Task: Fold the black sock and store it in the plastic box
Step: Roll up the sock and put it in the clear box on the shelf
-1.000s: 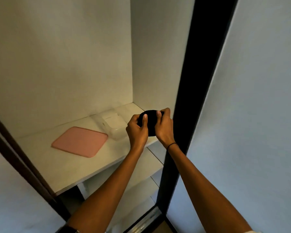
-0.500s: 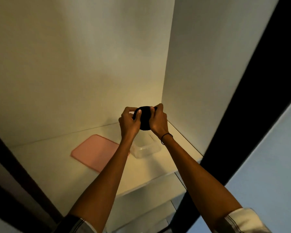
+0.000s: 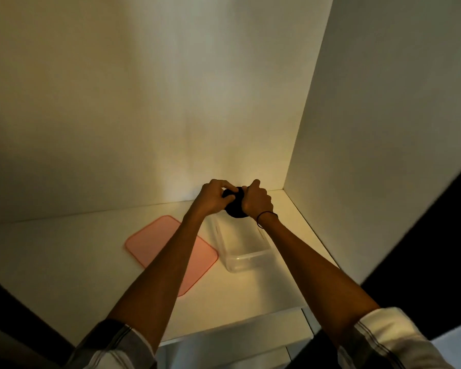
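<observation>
The black sock (image 3: 234, 209) is bunched into a small dark bundle, held between both hands above the far end of the plastic box. My left hand (image 3: 214, 198) grips its left side with fingers curled over the top. My right hand (image 3: 256, 199) closes on its right side; a thin dark band circles that wrist. The clear plastic box (image 3: 246, 258) stands open on the white shelf, just below and in front of the hands. Most of the sock is hidden by my fingers.
A pink lid (image 3: 147, 242) lies flat on the white shelf (image 3: 64, 262), left of the box and partly under my left forearm. The cupboard's back wall and right side wall (image 3: 370, 155) close in the shelf. A dark door frame runs at the right.
Both hands have carried the sock further into the cupboard, over the box. The view has swung so the box sits directly beneath the hands. My left fingers have shifted over the top of the bundle.
</observation>
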